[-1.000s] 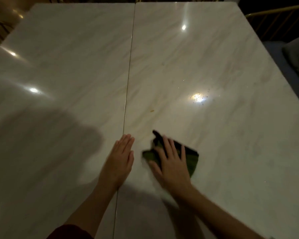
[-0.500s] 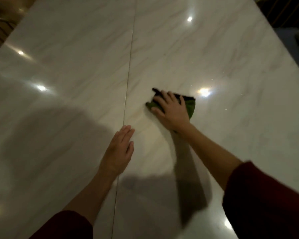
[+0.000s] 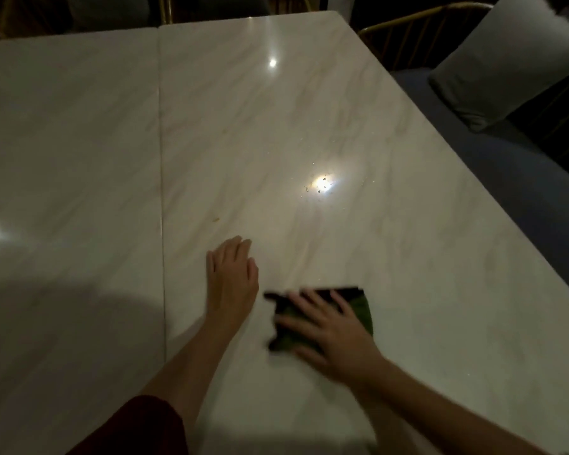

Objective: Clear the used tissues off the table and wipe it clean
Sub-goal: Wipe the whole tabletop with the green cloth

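wiping: right hand [image 3: 329, 336] flat on green cloth [image 3: 363, 311], grip apart, not clamped; left hand [image 3: 232, 277] flat on surface [image 3: 79, 126], grip apart, empty. cloth near front, right of seam [image 3: 161, 159]. risk: crumbs [image 3: 322, 185] get swept over right edge onto seat [image 3: 493, 159], or cloth slips from palm. open room ahead and left

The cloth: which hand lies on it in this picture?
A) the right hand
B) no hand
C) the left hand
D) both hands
A: the right hand lies flat, fingers spread, on the green cloth, while the left hand rests on the bare table beside it.
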